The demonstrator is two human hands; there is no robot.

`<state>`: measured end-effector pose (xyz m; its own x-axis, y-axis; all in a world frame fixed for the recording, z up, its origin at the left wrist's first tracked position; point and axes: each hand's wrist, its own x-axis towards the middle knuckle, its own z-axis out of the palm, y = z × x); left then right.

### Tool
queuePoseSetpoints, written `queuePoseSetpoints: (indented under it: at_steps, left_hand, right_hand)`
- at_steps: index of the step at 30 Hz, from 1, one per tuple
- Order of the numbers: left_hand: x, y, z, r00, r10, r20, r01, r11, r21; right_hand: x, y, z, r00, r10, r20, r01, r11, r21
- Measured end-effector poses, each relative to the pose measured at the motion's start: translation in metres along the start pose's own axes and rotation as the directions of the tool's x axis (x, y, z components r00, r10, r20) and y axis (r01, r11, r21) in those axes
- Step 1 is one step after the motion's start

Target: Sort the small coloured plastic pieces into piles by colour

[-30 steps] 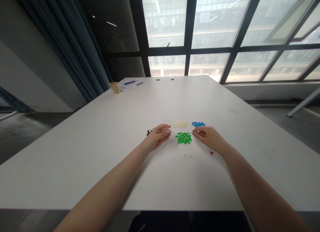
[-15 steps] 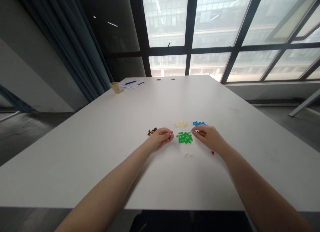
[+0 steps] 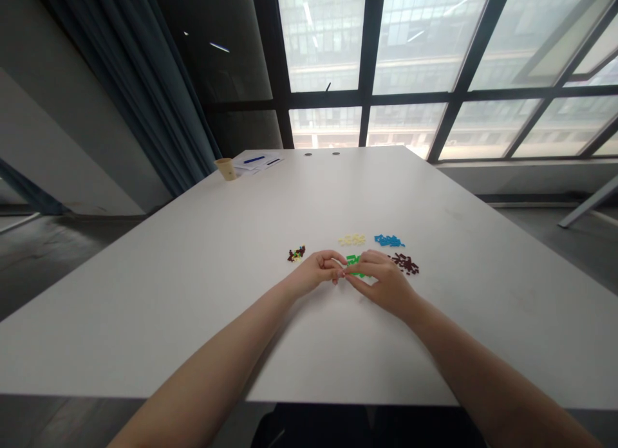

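"Where are the hands?"

"Low over the white table (image 3: 290, 335), fingertips meeting. The left hand (image 3: 326, 270) is half curled; the right hand (image 3: 381, 282) reaches in with thumb and forefinger converging. Whether either pinches a piece I can't tell; anything there is too tiny."

"And the pieces?"

"Five groups, one of each. The heap of small, oblong green pieces (image 3: 354, 260) is partly hidden behind the right hand; its visible pieces point various ways."

"The others?"

"The dark brown heap (image 3: 407, 264) lies just right of that hand, its long axis slanting from far left to near right. Beyond are the pale yellow heap (image 3: 353, 240) and the blue heap (image 3: 389, 241), both stretched sideways. The mixed-colour cluster (image 3: 296, 253), mostly brown, sits beyond the left wrist, slanting far right to near left."

"Piece counts?"

"Too small and overlapped to count."
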<state>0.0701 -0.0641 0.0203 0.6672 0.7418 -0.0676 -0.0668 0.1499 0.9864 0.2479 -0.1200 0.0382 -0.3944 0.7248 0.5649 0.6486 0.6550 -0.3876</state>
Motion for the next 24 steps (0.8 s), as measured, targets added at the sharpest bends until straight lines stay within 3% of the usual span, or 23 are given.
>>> queuePoseSetpoints:
  at_steps: [5, 9, 13, 16, 19, 24]
  left_hand:
    - [0.0, 0.004, 0.004, 1.0, -0.004, -0.002, 0.004, 0.999, 0.042]
    - [0.001, 0.007, 0.001, 0.997, 0.036, -0.072, -0.031, 0.997, 0.067]
    - [0.002, 0.01, -0.006, 0.967, 0.053, -0.248, -0.014, 0.987, 0.16]
    - [0.003, 0.009, -0.009, 0.953, 0.043, -0.299, 0.019, 0.979, 0.201]
    - [0.003, 0.007, -0.01, 0.961, 0.031, -0.275, 0.032, 0.975, 0.222]
    - [0.001, 0.007, -0.007, 0.971, 0.02, -0.238, 0.039, 0.969, 0.243]
  right_hand:
    - [0.001, 0.0, 0.0, 1.0, -0.001, 0.011, 0.001, 1.0, -0.021]
    - [0.0, 0.007, -0.011, 0.988, 0.07, 0.134, -0.069, 0.998, -0.013]
    - [-0.004, 0.019, -0.023, 0.905, 0.128, 0.405, -0.145, 0.989, 0.011]
    - [-0.008, 0.023, -0.025, 0.819, 0.155, 0.552, -0.178, 0.984, -0.012]
    - [-0.009, 0.022, -0.022, 0.769, 0.198, 0.607, -0.214, 0.976, -0.048]
    - [-0.008, 0.023, -0.02, 0.735, 0.241, 0.634, -0.27, 0.961, -0.053]
